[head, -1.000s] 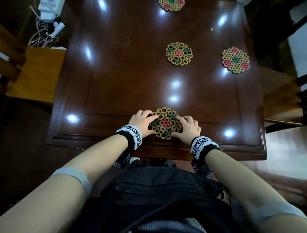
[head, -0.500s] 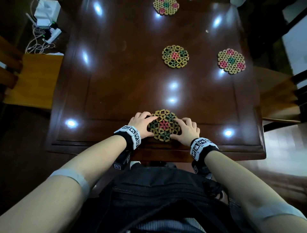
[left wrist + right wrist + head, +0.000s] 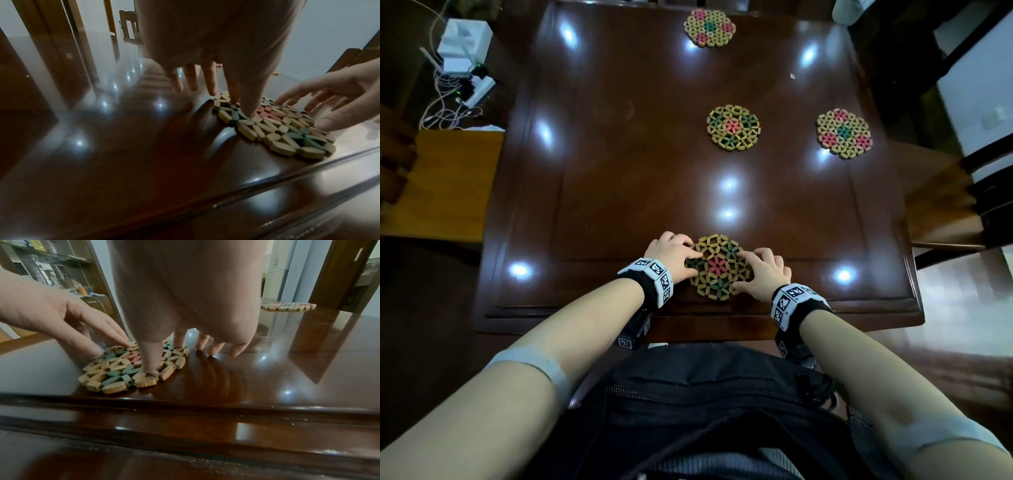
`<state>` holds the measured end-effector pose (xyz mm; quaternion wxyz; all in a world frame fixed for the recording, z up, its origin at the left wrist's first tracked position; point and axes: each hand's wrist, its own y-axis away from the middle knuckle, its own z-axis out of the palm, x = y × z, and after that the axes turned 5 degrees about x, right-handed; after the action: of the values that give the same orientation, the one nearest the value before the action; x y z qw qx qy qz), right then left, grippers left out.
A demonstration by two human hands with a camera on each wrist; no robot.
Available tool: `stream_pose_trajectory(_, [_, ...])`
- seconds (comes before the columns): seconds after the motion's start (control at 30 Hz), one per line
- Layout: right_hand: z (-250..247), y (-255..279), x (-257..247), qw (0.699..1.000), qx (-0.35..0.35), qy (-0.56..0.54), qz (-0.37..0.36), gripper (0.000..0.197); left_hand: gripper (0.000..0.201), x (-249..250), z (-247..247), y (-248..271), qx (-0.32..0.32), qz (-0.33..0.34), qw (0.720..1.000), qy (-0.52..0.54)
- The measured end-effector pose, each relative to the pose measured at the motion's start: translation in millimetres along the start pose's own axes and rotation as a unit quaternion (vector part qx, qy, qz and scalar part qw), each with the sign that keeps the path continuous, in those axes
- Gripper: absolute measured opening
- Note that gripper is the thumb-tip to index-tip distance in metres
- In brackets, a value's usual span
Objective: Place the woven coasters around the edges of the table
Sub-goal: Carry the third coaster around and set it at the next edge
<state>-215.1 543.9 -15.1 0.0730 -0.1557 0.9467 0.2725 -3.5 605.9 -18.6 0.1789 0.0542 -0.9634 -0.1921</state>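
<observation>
A round woven coaster [image 3: 717,265] with a red centre lies flat at the near edge of the dark wooden table [image 3: 619,154]. My left hand [image 3: 686,255] rests on its left side and my right hand [image 3: 748,269] on its right. In the left wrist view, the left thumb and forefinger press straight down on the coaster [image 3: 277,129]. The right wrist view shows the right thumb and forefinger pressing the coaster [image 3: 117,369] the same way. Neither hand curls round it. Three more coasters lie at the middle [image 3: 733,127], right edge [image 3: 844,133] and far edge [image 3: 709,27].
A wooden chair seat [image 3: 448,185] stands to the left of the table and another chair [image 3: 955,205] to the right. A white router with cables [image 3: 462,44] sits on the floor at the far left. A black bag [image 3: 705,404] hangs at my waist.
The head view has tipped slightly, so the far coasters sit lower in the picture. Both hands stay on the near coaster, which has not clearly moved.
</observation>
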Motion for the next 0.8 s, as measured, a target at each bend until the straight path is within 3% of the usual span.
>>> stream_pose_trajectory(0.37, [-4.5, 3.3, -5.9, 0.999, -0.016, -0.022, 0.017, 0.067, 0.051, -2.5, -2.2, 0.4, -0.045, 0.004, 0.999, -0.003])
stream_pose_trajectory(0.57, [-11.9, 3.3, -5.7, 0.998, 0.019, -0.051, 0.005, 0.057, 0.052, -9.2, -8.4, -2.9, 0.004, 0.004, 0.999, 0.05])
stream_pose_trajectory(0.67, [-16.3, -0.1, -1.8, 0.998, 0.024, -0.062, 0.009, 0.049, 0.045, -14.4, -11.9, -5.8, 0.017, 0.026, 0.998, 0.049])
stream_pose_trajectory(0.8, [-14.6, -0.8, 2.2, 0.999, -0.003, -0.053, 0.005, 0.043, 0.052, -16.0, -6.6, -4.1, -0.026, 0.079, 0.996, -0.02])
